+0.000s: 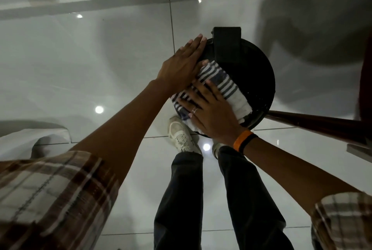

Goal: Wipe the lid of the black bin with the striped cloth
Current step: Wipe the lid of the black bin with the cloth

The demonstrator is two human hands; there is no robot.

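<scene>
My right hand point(213, 113) flat, fingers spread, pressing striped cloth point(217, 82) onto lid point(255, 72) of black bin — left hand point(181, 66) flat at lid edge, grasping nothing.

Glossy white tile floor point(60, 64) with thin grout lines and small light reflections, pale baseboard point(100, 1) at far wall, dark wooden furniture legs point(314, 123) on right, white fabric point(30, 141) at near left

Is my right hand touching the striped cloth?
Touching. The head view shows the right hand pressed flat on the striped cloth, which lies on the bin lid.
</scene>
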